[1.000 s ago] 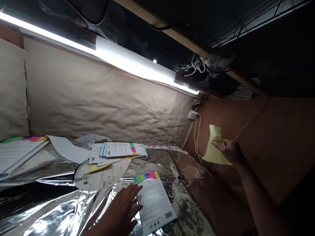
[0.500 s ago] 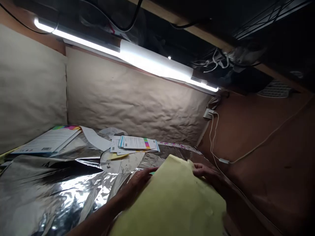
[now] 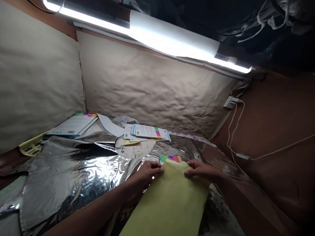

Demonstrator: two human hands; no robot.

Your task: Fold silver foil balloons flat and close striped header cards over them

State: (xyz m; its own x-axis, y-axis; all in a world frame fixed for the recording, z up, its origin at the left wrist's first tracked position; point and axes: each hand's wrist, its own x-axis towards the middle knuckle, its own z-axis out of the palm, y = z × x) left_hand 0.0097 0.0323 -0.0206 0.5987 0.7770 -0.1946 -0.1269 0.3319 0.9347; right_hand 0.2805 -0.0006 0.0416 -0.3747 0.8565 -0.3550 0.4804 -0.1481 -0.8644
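Yellow sheet [image 3: 169, 200] btwn L hand [image 3: 149, 171] & R hand [image 3: 202, 171] — L pinching its upper L edge, R its upper R edge; colour-topped card [image 3: 173, 158] part-hidden behind — card stack [image 3: 147, 131] beyond L hand.

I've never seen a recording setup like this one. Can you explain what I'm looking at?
There is no machine: these are a person's bare hands, filmed by one camera worn on the head, looking forward and down. The left hand and right hand hold the yellow paper near its far end, one on each side. Just beyond it shows a card's colourful end. Farther back on the surface lies a stack of printed cards, with more printed sheets to the left. Shiny foil covers part of the surface.
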